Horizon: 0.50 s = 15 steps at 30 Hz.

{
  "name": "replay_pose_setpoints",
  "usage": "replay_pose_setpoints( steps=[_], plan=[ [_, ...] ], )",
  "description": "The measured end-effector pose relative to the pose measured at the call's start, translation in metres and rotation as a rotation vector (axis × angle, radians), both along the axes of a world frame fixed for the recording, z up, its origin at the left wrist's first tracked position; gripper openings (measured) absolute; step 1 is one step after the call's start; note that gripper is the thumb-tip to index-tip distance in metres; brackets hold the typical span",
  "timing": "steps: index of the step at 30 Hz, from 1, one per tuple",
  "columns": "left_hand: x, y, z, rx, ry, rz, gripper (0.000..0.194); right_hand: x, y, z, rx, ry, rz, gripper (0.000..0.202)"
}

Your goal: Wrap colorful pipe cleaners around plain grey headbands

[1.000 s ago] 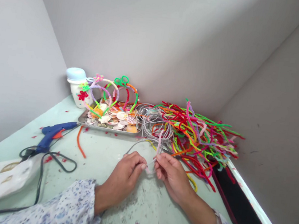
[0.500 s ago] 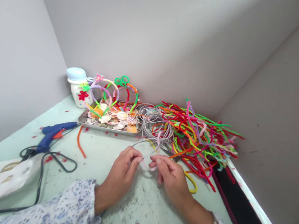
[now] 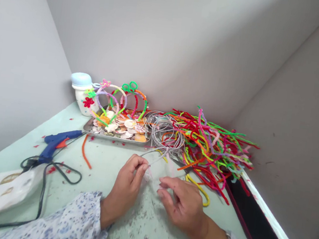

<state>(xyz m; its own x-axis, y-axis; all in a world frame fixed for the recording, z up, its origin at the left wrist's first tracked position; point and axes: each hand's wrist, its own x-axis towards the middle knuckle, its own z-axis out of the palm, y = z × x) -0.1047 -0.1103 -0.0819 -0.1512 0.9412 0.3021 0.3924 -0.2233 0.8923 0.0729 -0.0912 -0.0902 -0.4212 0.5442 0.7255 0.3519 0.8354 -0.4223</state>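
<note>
In front of the tray (image 3: 118, 139) and off its right end, the right hand (image 3: 185, 203) was spread, thumb and forefinger parted in a loose curl, though whether a wisp of pink lay between them was too blurred to tell. Straight in front of the tray's right half, the left hand (image 3: 128, 180) pinched the grey wire (image 3: 158, 159) at its fingertips. The pale pink pipe cleaner (image 3: 171, 165) ran blurred beside that wire, in front of the tray and past its right end. The step in hand looked like wrapping the pipe cleaner about the wire; the next move seemed to call for the left pinch to hold steady while the right fingers took up the loose length again. Half a second earlier, the right thumb and forefinger had met close by the wire; they had since dropped away and opened, leaving more of the yellow handles (image 3: 198, 185) in sight to the tray's right. Farther back, the wire coil (image 3: 165, 128) lay against the tray's right end, and the pipe cleaner heap (image 3: 218, 143) beyond it, on the same side.
</note>
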Motion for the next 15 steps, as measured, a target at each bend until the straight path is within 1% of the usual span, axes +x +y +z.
replay_pose_setpoints(
  steps=[3, 7, 9, 10, 12, 13, 15],
  plan=[
    [0.0, 0.0, 0.0, -0.015, -0.048, 0.011, 0.015, -0.001, -0.002, 0.004, 0.183, -0.048, 0.051, 0.022],
    [0.0, 0.001, 0.001, -0.022, -0.1, 0.002, 0.015, 0.002, -0.007, 0.011, 0.339, -0.108, 0.109, 0.023],
    [0.0, 0.001, 0.0, -0.029, -0.119, -0.002, 0.016, 0.002, -0.008, 0.012, 0.397, -0.142, 0.193, 0.02],
    [0.0, 0.002, 0.0, -0.032, -0.125, -0.004, 0.016, 0.001, -0.008, 0.011, 0.394, -0.178, 0.242, 0.017],
    [0.0, 0.002, 0.0, -0.035, -0.133, -0.01, 0.016, -0.002, -0.005, 0.007, 0.292, -0.29, 0.302, 0.012],
    [0.0, 0.002, 0.0, -0.035, -0.137, -0.012, 0.016, -0.004, -0.003, 0.004, 0.206, -0.337, 0.276, 0.011],
    [0.0, 0.001, -0.001, -0.035, -0.145, -0.019, 0.016, -0.006, 0.005, -0.002, 0.065, -0.346, 0.16, 0.013]
  ],
)
